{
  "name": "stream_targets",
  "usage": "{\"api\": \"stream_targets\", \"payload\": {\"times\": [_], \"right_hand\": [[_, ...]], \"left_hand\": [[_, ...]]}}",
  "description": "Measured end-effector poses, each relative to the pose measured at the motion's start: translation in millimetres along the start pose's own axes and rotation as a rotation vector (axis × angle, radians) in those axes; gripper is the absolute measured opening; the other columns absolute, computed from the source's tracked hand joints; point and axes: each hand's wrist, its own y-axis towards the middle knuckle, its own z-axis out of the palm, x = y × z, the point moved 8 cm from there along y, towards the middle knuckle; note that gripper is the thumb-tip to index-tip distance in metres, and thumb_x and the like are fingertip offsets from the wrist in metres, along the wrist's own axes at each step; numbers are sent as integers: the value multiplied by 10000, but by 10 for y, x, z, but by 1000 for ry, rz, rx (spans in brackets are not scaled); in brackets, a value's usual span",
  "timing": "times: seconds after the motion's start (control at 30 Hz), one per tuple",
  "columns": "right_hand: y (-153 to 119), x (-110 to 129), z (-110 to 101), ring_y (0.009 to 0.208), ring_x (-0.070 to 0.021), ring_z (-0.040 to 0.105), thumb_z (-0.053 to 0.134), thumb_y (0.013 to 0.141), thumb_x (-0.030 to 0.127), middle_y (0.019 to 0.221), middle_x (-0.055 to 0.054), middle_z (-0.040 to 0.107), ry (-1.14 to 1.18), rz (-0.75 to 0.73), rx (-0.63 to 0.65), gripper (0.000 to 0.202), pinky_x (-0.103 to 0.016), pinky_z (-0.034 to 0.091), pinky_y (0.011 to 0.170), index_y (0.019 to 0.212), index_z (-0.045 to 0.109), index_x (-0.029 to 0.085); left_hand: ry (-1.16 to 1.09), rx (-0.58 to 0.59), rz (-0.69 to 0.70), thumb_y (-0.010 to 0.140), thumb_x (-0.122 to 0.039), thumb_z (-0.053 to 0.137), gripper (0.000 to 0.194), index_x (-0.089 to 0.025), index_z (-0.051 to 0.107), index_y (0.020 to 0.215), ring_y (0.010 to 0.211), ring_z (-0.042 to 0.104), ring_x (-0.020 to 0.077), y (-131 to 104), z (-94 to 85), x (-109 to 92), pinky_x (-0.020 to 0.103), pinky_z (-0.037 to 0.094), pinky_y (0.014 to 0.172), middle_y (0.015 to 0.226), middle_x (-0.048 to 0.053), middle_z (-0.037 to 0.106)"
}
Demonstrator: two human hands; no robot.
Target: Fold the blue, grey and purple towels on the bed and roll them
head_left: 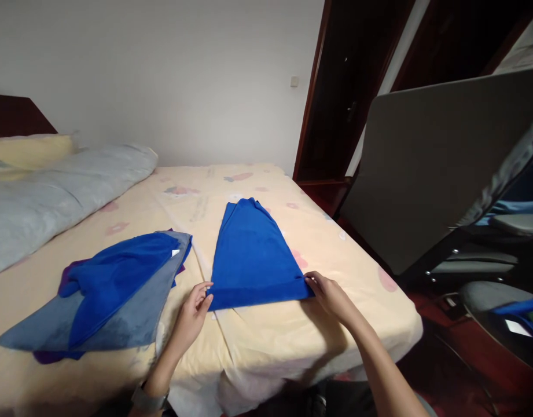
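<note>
A blue cloth [253,246] lies flat on the bed in front of me, narrow at the far end and wide at the near end. A band along its near edge looks folded over. My left hand [195,307] pinches the near left corner between thumb and fingers. At the near right corner, my right hand [329,292] grips the fabric with its fingertips. Left of my left hand is a loose pile of cloths, with a crumpled blue cloth [118,272] over a grey cloth [131,318]. Bits of purple show under the pile, and a small white tag sits on it.
The bed [266,347] has a pale yellow patterned sheet. A long grey bolster [75,185] and a yellow pillow [36,153] lie at the left. Right of the bed stands a large dark panel [431,162], with a chair seat [487,301] holding fabric below it. A dark door [353,87] is behind.
</note>
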Motion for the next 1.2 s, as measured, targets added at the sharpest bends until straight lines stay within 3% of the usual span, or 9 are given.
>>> {"api": "stream_targets", "payload": {"times": [0.2, 0.43, 0.67, 0.8, 0.93, 1.0, 1.07, 1.2], "right_hand": [[-109, -2, 75, 895, -278, 695, 362, 1012, 369, 982, -89, 743, -156, -8, 111, 357, -300, 442, 718, 1108, 671, 219], [-68, 11, 121, 827, -282, 706, 406, 1019, 343, 900, -94, 752, -349, 59, 92, 314, -285, 419, 658, 1137, 675, 233], [-82, -13, 164, 826, -268, 704, 393, 1023, 334, 854, -88, 736, -350, 79, 121, 296, -275, 426, 655, 1136, 641, 217], [-84, -48, 214, 852, -288, 684, 411, 1011, 317, 886, -90, 717, -349, 60, 102, 260, -324, 467, 708, 1122, 622, 214], [-78, -31, 131, 1013, -369, 599, 515, 957, 313, 1089, -144, 635, -356, -5, -36, 228, -479, 478, 872, 1104, 647, 199], [-91, 75, 82, 1077, -402, 559, 502, 959, 314, 1177, -156, 592, -298, -65, -109, 264, -544, 448, 936, 1137, 660, 198], [-133, 285, 92, 1124, -380, 550, 441, 989, 308, 1243, -149, 583, -224, -168, -156, 314, -536, 435, 990, 1182, 662, 194], [-312, 833, 429, 1282, -286, 503, 386, 1026, 298, 1404, -100, 546, -164, -420, -80, 403, -469, 413, 1098, 1386, 542, 202]], "left_hand": [[379, -14, -14, 921, -381, 466, 308, -228, 570, 1167, 663, 652, 170, -171, 35, 53, 268, 523, 628, 769, 6, 635], [631, -133, 237, 928, -240, 419, 257, -207, 619, 1085, 928, 679, 228, -244, 111, -165, 345, 553, 808, 1005, 83, 684], [898, -129, 277, 916, -173, 441, 285, -229, 641, 1111, 830, 672, 210, -335, 152, -272, 328, 506, 731, 1058, 68, 669], [981, -145, 276, 884, -155, 499, 266, -250, 691, 1042, 908, 661, 236, -333, 87, -324, 356, 479, 751, 1071, 68, 675], [921, -133, 405, 896, -152, 496, 271, -254, 715, 1019, 1044, 634, 271, -362, 56, -433, 414, 482, 848, 1117, 79, 698], [861, -103, 486, 910, -136, 463, 304, -241, 716, 1041, 1109, 621, 270, -403, 97, -518, 437, 481, 928, 1149, 85, 703], [808, -37, 566, 922, -127, 433, 348, -233, 701, 1116, 1190, 595, 260, -454, 208, -621, 439, 471, 1009, 1218, 82, 689], [769, 212, 699, 949, -134, 412, 471, -247, 524, 1392, 1368, 469, 239, -559, 600, -765, 428, 416, 1131, 1454, 48, 543]]}}
